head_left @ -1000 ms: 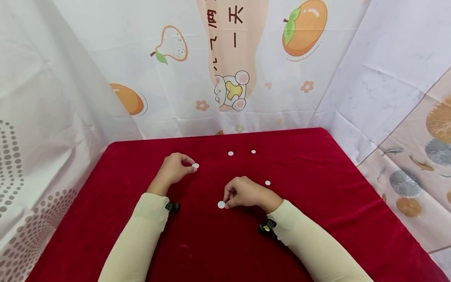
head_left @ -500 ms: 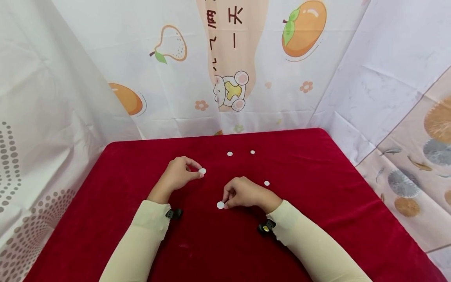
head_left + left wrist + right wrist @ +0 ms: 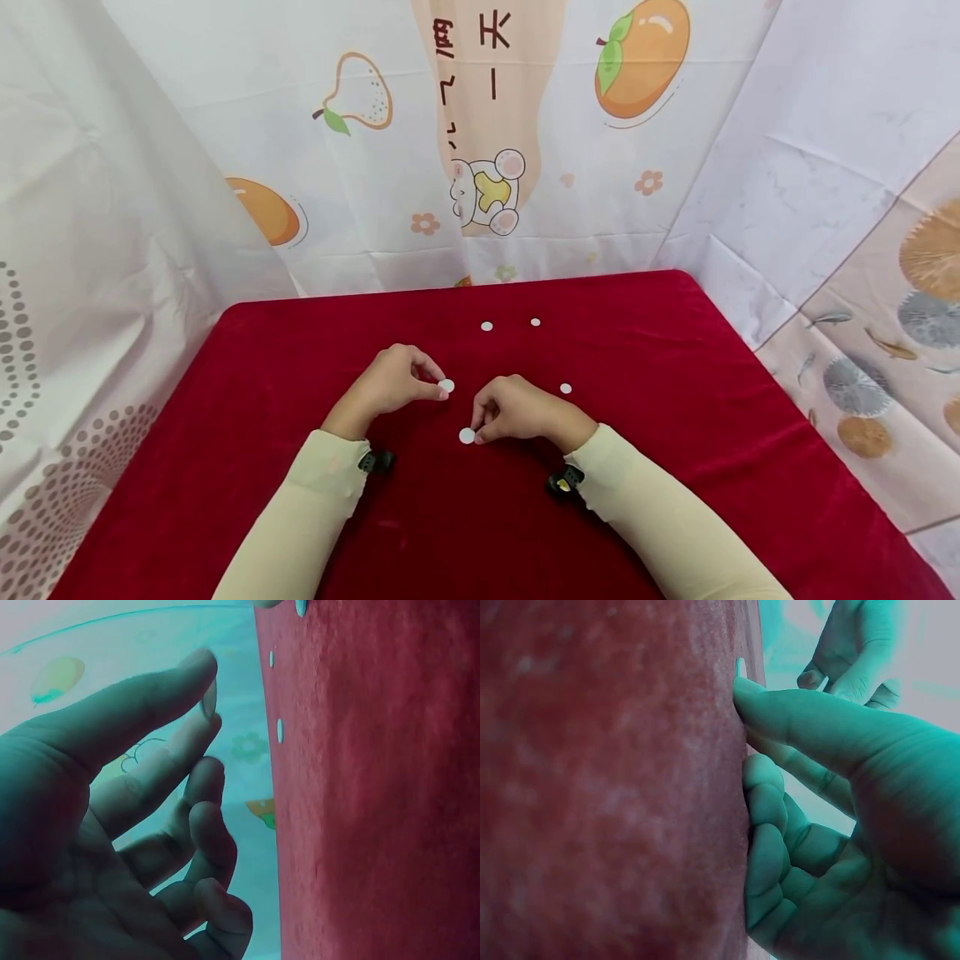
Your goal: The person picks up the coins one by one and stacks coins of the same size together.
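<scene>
My left hand point(image 3: 393, 382) pinches a small white round disc point(image 3: 447, 386) by its edge, thumb against forefinger. In the left wrist view this disc point(image 3: 211, 697) shows edge-on between the fingertips, held up off the cloth, with the other fingers loosely bent. Nearer to me, my right hand point(image 3: 517, 408) pinches a second white disc point(image 3: 467, 436) low at the tabletop. The right wrist view shows only a sliver of that disc point(image 3: 740, 667) beyond the thumb tip, while the curled fingers rest along the cloth. The two held discs are close together but apart.
Three more white discs lie on the red cloth point(image 3: 660, 500): one at the back middle point(image 3: 487, 327), another disc point(image 3: 536, 322) to its right, and a disc point(image 3: 566, 388) beyond the right hand. Printed curtains point(image 3: 585, 225) hang behind and at both sides.
The left hand has moved right and toward me with its disc, closing in on the right hand. The right hand and its disc stay in place.
</scene>
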`<state>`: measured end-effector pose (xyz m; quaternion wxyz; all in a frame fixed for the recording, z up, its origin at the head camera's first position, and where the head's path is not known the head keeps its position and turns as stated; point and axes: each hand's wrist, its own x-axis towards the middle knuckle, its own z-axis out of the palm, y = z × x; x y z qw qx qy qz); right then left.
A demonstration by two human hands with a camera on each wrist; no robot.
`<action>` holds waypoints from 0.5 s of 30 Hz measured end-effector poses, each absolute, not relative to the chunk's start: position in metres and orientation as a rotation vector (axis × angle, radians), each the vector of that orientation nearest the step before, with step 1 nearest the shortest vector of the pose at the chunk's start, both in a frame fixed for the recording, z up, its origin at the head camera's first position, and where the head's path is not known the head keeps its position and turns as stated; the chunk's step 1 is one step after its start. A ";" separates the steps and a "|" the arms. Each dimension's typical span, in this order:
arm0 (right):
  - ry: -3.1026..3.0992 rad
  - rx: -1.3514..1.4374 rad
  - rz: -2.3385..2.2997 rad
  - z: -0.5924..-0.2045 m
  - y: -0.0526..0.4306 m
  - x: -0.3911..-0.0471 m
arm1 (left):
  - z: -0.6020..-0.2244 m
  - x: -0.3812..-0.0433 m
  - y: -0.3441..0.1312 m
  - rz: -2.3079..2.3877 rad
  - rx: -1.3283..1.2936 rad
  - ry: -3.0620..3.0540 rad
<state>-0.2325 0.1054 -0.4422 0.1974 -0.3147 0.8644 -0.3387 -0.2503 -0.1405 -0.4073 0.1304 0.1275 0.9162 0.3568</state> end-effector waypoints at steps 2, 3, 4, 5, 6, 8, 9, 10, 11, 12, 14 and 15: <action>2.426 -0.879 -0.943 -0.442 0.105 -0.233 | -0.407 -0.249 -0.138 1.021 0.392 2.644; 2.429 -0.878 -0.941 -0.442 0.105 -0.232 | -0.406 -0.248 -0.137 1.019 0.401 2.636; 2.432 -0.876 -0.939 -0.442 0.104 -0.232 | -0.406 -0.248 -0.136 1.018 0.409 2.630; 2.433 -0.876 -0.939 -0.442 0.104 -0.232 | -0.406 -0.247 -0.135 1.019 0.414 2.624; 2.433 -0.875 -0.940 -0.443 0.105 -0.233 | -0.406 -0.247 -0.134 1.019 0.417 2.617; 2.433 -0.875 -0.939 -0.442 0.105 -0.232 | -0.406 -0.246 -0.133 1.023 0.421 2.606; 2.432 -0.876 -0.939 -0.442 0.105 -0.232 | -0.406 -0.246 -0.133 1.027 0.422 2.600; 2.431 -0.876 -0.939 -0.442 0.105 -0.232 | -0.407 -0.246 -0.133 1.031 0.423 2.596; 2.431 -0.877 -0.940 -0.443 0.105 -0.232 | -0.407 -0.246 -0.133 1.035 0.428 2.591; 2.431 -0.875 -0.938 -0.442 0.105 -0.232 | -0.407 -0.245 -0.133 1.038 0.432 2.587; 2.429 -0.875 -0.937 -0.442 0.105 -0.232 | -0.408 -0.245 -0.132 1.042 0.440 2.575; 2.428 -0.874 -0.936 -0.443 0.105 -0.233 | -0.409 -0.245 -0.132 1.044 0.447 2.569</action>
